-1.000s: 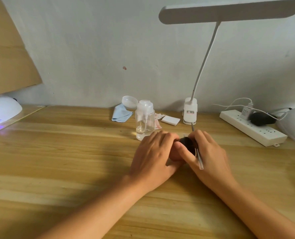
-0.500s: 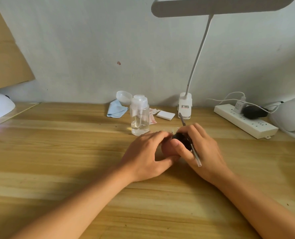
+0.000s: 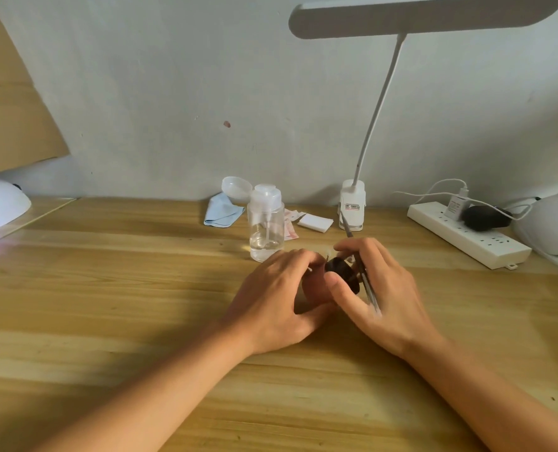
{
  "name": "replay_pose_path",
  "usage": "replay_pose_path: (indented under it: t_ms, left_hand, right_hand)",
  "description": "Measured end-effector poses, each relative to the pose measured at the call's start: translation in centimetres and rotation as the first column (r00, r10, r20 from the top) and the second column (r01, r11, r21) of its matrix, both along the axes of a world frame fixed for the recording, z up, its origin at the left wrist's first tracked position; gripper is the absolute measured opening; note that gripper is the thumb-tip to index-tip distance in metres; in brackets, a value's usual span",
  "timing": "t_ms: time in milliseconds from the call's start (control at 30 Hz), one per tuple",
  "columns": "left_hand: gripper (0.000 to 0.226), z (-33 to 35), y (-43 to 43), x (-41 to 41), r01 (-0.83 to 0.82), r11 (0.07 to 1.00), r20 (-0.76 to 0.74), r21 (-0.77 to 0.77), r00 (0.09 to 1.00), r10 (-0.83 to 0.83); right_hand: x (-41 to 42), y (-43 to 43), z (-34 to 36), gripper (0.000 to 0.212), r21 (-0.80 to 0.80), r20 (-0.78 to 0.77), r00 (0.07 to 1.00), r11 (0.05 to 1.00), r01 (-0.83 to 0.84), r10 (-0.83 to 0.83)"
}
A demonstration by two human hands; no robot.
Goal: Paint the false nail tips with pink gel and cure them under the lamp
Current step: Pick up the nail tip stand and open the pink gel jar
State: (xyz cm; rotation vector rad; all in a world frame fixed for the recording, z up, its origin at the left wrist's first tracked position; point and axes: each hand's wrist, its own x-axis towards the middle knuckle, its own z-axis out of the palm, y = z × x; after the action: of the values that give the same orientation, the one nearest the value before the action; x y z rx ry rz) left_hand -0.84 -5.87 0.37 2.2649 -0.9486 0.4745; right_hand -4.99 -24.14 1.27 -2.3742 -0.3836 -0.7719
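We see both hands meeting at the middle of the wooden table point(image 3: 108, 288), close in front of the person. The left hand point(image 3: 271, 298) has its fingers curled round a small gel pot point(image 3: 340, 272), which stands between the two hands; only its dark top shows well, and the part below looks pinkish but is mostly hidden. The right hand point(image 3: 388, 288) grips the dark top of the same pot with its thumb and first fingers. It also keeps a thin brush point(image 3: 370, 288) between its fingers. The brush lies slanted across the hand, with one end pointing to the wall and the other end toward the wrist. The picture is a little blurred around the fingertips, so we cannot tell if the top is tight or loose. Just behind the hands stands a clear pump bottle point(image 3: 266, 223) with a little liquid inside. A blue cloth point(image 3: 220, 210) and a white pad point(image 3: 315, 220) lie near the wall. The clip base of a white desk lamp point(image 3: 352, 207) is beside them, and its head reaches over the table. The curing lamp point(image 3: 0, 203) sits at the far left edge, well apart from the hands, and it glows violet underneath. At the right a power strip point(image 3: 466, 238) lies with plugs in it.
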Motion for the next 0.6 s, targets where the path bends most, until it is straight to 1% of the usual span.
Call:
replay_pose_path:
  t_ms: [67, 133, 267, 333, 433, 500, 600]
  left_hand:
    - [0.055, 0.07, -0.03, -0.07, -0.025, 1.000, 0.021, -0.009, 0.999, 0.025]
    - [0.055, 0.07, -0.01, -0.05, -0.033, 0.999, 0.012, -0.019, 0.999, 0.034]
    - [0.061, -0.08, 0.02, 0.32, -0.012, 1.000, -0.050, -0.021, 0.999, 0.011]
    - [0.063, -0.14, 0.05, 0.47, 0.012, 1.000, -0.080, -0.022, 0.997, -0.014]
    - [0.065, -0.20, 0.07, 0.45, 0.047, 0.999, -0.102, -0.011, 0.994, -0.048]
    - [0.062, -0.18, 0.06, 0.36, 0.051, 0.999, -0.086, -0.003, 0.995, -0.051]
    - [0.054, -0.17, 0.10, 0.35, 0.027, 1.000, -0.051, -0.004, 0.998, -0.027]
  right_hand:
    - [0.05, 0.15, 0.09, 0.052, 0.008, -0.009, 0.999, 0.999, 0.051, -0.050]
    - [0.09, 0.14, 0.14, 0.047, 0.007, 0.000, 0.998, 0.998, 0.061, -0.061]
    - [0.00, -0.08, 0.16, 0.044, -0.042, 0.028, 0.999, 0.999, 0.032, -0.031]
    - [-0.12, -0.23, 0.19, 0.047, -0.064, 0.037, 0.999, 0.998, 0.000, 0.003]
    - [-0.34, -0.35, 0.21, 0.047, -0.042, 0.043, 0.998, 0.998, -0.048, 0.050]
    - [-0.40, -0.29, 0.19, 0.046, -0.025, 0.047, 0.998, 0.999, -0.048, 0.049]
    - [-0.30, -0.03, 0.25, 0.046, -0.035, 0.036, 0.999, 0.999, 0.000, 0.002]
